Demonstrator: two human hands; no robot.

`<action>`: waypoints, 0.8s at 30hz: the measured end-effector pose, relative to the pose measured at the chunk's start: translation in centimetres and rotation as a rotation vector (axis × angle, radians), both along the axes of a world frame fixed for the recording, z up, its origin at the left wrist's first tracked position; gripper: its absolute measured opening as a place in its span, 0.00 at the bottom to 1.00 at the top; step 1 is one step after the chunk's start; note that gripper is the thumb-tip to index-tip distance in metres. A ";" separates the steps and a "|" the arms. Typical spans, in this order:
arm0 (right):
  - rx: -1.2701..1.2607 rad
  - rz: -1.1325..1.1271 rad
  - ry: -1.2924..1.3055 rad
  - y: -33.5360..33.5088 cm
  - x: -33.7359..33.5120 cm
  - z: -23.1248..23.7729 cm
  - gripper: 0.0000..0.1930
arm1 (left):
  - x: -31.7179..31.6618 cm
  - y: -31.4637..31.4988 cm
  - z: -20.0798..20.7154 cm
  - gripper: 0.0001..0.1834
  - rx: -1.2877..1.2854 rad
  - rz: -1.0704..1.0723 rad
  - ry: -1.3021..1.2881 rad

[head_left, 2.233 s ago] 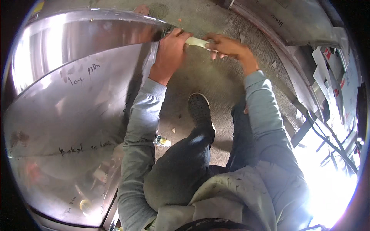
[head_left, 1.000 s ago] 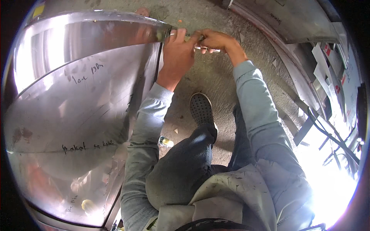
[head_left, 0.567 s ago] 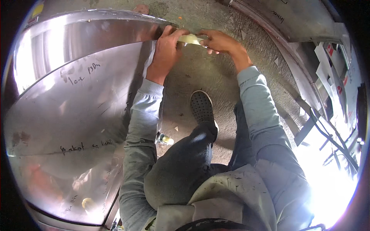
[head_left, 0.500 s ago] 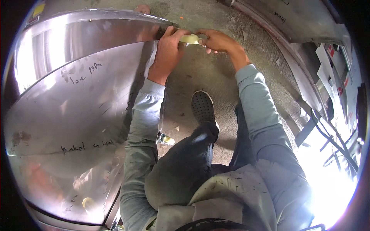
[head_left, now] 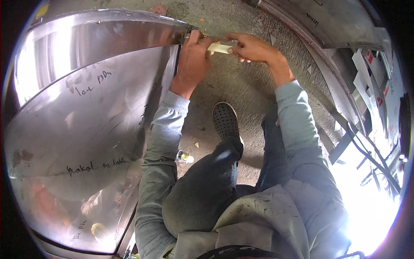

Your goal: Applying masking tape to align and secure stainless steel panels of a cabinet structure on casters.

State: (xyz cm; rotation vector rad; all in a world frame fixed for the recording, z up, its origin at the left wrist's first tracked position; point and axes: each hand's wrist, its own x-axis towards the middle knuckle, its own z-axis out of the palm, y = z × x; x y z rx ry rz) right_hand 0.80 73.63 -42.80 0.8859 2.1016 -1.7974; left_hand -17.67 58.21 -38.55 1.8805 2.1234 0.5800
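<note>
A pale yellow strip of tape [head_left: 220,48] is stretched between my two hands, just off the far right corner of a shiny sheet-metal cabinet [head_left: 125,112]. My left hand [head_left: 192,62] is beside that corner, its curled fingers closed on the strip's left end. Pinched between the thumb and fingers of my right hand [head_left: 255,48] is the strip's other end, over the concrete floor. Part of the tape and the left fingertips are hidden behind the left hand.
Handwriting marks the metal panel at left. A yellow caster wheel [head_left: 185,157] shows by my left forearm. My shoe [head_left: 224,118] stands on the rough concrete floor [head_left: 254,93]. Metal panels [head_left: 340,21], offcuts and dark cables [head_left: 366,149] lie at right.
My right hand has moved right and slightly nearer, drawing the strip out flatter and straighter. The left hand has shifted slightly right and nearer, still holding its end.
</note>
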 end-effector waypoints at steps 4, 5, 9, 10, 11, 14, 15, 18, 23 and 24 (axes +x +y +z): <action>0.170 -0.025 0.004 0.3 1.8 -0.6 0.22 | -0.8 0.0 0.3 0.22 0.009 0.008 -0.139; 0.239 -0.010 -0.033 0.3 1.7 -0.9 0.22 | -0.8 0.1 0.3 0.22 0.008 0.007 -0.139; 0.351 -0.028 -0.084 -0.5 0.2 -3.6 0.23 | -0.6 0.6 0.1 0.22 0.035 0.015 -0.176; 0.345 -0.024 -0.078 -0.6 -0.6 -3.2 0.23 | -0.7 0.2 0.0 0.23 0.055 0.012 -0.175; 0.302 -0.015 -0.088 -0.5 -1.3 -2.7 0.24 | -0.9 -0.1 -0.2 0.23 0.049 0.017 -0.170; 0.332 0.009 -0.137 -1.3 -3.4 -4.1 0.24 | -0.6 0.0 -0.7 0.24 0.052 0.049 -0.162; 0.407 0.025 -0.180 -1.2 -3.5 -5.1 0.25 | -0.2 0.2 -1.0 0.25 0.089 0.038 -0.106; 0.362 0.047 -0.170 -1.4 -4.8 -4.1 0.26 | 0.1 -0.8 -1.1 0.28 0.123 0.059 0.027; 0.355 0.093 -0.162 -0.8 -5.1 -5.6 0.27 | 1.4 -0.6 -0.9 0.29 0.135 0.101 0.068; 0.383 0.102 -0.128 -0.7 -4.9 -5.7 0.27 | 1.9 -0.4 -0.9 0.28 0.162 0.085 0.066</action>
